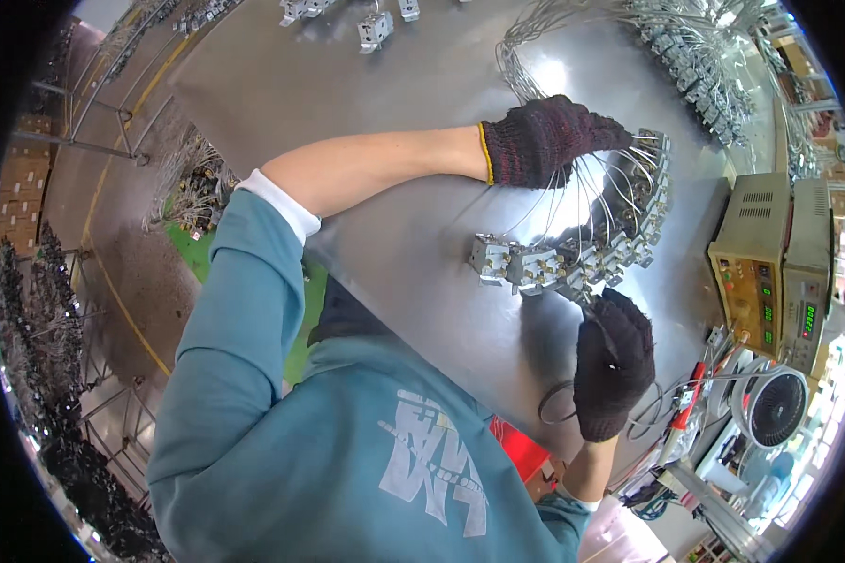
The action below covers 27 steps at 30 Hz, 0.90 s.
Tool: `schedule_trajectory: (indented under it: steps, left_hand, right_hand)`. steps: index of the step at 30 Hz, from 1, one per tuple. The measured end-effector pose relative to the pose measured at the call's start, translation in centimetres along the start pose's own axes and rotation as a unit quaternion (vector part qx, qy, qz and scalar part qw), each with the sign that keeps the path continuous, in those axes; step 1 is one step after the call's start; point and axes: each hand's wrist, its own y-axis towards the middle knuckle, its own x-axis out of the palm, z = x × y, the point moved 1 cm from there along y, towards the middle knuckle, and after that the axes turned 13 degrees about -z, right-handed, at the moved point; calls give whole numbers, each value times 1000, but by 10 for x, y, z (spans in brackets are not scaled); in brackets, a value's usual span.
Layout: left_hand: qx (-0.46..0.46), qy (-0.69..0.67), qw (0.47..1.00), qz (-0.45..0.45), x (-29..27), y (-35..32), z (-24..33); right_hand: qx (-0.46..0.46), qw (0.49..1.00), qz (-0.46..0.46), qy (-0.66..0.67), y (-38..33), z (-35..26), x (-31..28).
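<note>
A curved row of small silver metal parts with brassy contacts (pixel 540 267) lies on the metal table (pixel 394 211), with thin white wires (pixel 580 202) fanning out of it. My left hand (pixel 549 141), in a dark knitted glove with a yellow cuff edge, is closed over these wires, its fingertips beside the row's far end. The wires come out again beyond it as a loose bundle (pixel 512 68). My right hand (pixel 615 366), gloved in black, is closed at the near side of the row. A thin dark piece shows at its fingertips, too hidden to name. A cable loops beside its wrist.
Two bench instruments with green digits (pixel 756 272) stand at the right, near a small fan (pixel 775 408) and a red-handled tool (pixel 690 394). Another row of wired parts (pixel 695 80) lies at the far right. Loose metal parts (pixel 376 31) lie at the far edge.
</note>
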Motion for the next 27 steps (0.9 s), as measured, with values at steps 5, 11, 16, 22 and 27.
schedule_trajectory:
  steps: [5,11,16,22,27]
  left_hand:
    - [-17,-1,1000,-24,1,-1,-2]
    - [-13,21,999,-25,7,0,1]
    - [-15,26,1000,-7,12,2,-1]
    - [-33,52,998,-31,4,-1,5]
    - [-19,42,999,-13,5,2,1]
  right_hand:
    - [-105,967,-51,-226,10,-5,-5]
    - [-36,999,-2,-18,9,3,-11]
    - [-27,979,-43,-199,14,-15,-16]
    - [-10,1000,-13,-18,11,0,-23]
    - [7,999,-24,-36,11,-8,-19]
